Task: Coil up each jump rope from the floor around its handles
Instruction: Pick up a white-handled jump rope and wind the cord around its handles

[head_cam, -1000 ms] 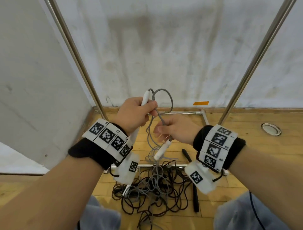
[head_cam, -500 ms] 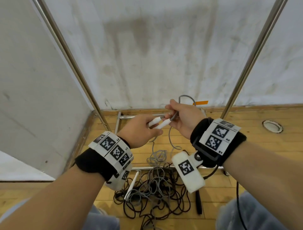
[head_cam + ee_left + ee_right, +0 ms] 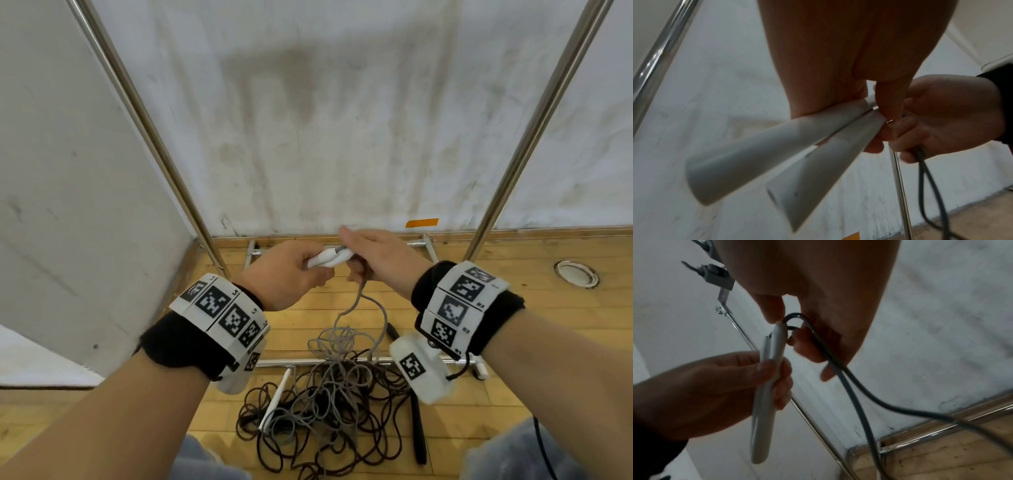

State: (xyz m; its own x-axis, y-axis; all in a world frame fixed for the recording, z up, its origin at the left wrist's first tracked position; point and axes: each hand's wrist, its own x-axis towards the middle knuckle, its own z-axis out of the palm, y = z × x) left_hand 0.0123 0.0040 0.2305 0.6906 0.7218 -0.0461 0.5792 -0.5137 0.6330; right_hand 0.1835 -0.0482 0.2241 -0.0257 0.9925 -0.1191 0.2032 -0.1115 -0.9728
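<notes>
Up at chest height, the two white handles are gripped side by side in the left hand, while the grey rope is pinched near their tips by the right hand. It's probably light and floppy, so holding at the handles is likely best. Its slack is fed from a tangle of dark ropes on the wooden floor, where snagging is likely. Metal rack poles are close by.

white handles mostly covered by hands, floor ropes tangled, ends untraceable
</notes>
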